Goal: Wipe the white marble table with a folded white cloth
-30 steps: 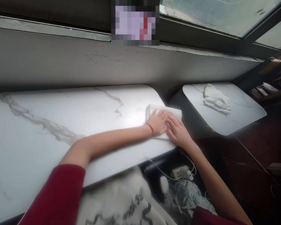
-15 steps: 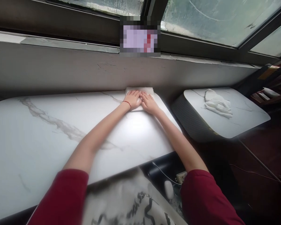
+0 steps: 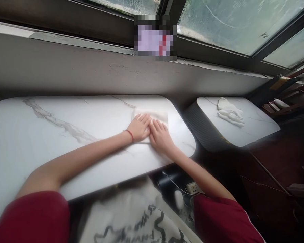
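A folded white cloth lies flat on the white marble-patterned tabletop, towards its right end. My left hand rests palm down on the cloth, fingers stretched out, with a red bracelet round the wrist. Beside it and touching it, my right hand also presses flat on the cloth, fingers pointing to the far edge. Both hands cover the near part of the cloth.
To the right stands a second marble-patterned table bearing a crumpled white cloth. A wall and windows run behind the tables. Below the near edge are a power strip, a white cable and a printed fabric.
Both hands and the cloth under them have moved from the tabletop's far edge back towards me. My elbows are bent further outward. The camera view has shifted slightly.
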Tool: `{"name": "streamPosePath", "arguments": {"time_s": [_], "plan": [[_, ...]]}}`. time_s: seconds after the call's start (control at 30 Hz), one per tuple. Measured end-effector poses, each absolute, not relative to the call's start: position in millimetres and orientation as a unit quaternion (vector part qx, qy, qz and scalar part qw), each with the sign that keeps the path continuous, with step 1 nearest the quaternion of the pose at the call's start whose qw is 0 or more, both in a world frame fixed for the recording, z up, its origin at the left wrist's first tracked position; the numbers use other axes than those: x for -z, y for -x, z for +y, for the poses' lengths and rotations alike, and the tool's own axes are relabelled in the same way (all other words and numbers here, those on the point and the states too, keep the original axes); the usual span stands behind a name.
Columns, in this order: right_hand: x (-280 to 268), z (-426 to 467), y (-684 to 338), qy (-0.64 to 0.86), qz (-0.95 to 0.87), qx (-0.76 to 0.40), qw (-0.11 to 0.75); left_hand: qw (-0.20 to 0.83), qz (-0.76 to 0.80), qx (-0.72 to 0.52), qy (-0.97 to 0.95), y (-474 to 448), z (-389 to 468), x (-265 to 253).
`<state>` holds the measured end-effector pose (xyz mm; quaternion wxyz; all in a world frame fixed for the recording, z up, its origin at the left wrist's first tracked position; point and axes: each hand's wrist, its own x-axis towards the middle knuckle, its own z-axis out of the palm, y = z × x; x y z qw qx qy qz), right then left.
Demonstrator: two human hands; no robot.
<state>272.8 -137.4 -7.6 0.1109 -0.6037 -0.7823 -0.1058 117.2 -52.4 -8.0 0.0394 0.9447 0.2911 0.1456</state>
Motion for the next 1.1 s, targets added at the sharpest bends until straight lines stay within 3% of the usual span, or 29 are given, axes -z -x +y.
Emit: {"name": "streamPosePath", "arguments": {"time_s": [0.3, 0.53, 0.8, 1.1], "plan": [[-39, -256, -248, 0.586, -0.798, 0.114, 0.082, -0.015, 0.185, -0.168, -0.968, -83, -160, 1], [-10, -261, -240, 0.67, -0.711, 0.185, 0.108, 0.026, 0.185, -0.172, -0.967, -79, -149, -8], [18, -212, -267, 0.618, -0.764, 0.075, 0.166, 0.068, 0.232, -0.098, -0.966, -77, -118, -9], [23, -97, -284, 0.564, -0.811, 0.025, 0.15, 0.088, 0.318, -0.086, -0.94, -60, -46, -3]]}}
